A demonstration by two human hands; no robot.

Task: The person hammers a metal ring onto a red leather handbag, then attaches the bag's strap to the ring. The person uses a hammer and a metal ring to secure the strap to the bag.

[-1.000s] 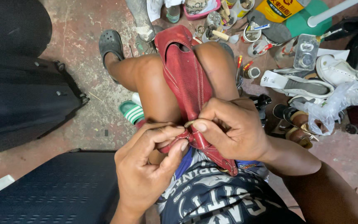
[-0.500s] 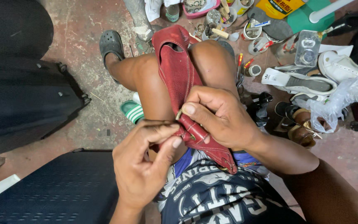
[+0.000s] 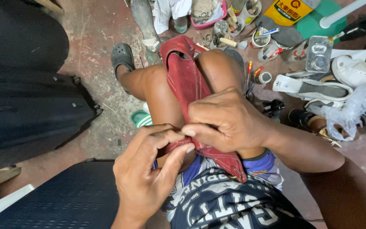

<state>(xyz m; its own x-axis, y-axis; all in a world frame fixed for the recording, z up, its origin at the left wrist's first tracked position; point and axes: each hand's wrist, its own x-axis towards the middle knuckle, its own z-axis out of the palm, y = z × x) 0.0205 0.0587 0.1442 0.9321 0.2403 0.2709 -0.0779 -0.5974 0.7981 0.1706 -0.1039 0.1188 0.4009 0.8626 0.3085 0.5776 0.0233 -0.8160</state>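
Head view: red sandal wedged between the knees, sole edge up, toe end toward the floor clutter; left hand and right hand both pinching its near edge, fingertips pressed together over the same spot. Edge work looks mid-way at a guess: near end under the fingers, far stretch toward the toe untouched, no needle or thread discernible. Tools, glue tins and white shoes well apart on the floor, none in hand.
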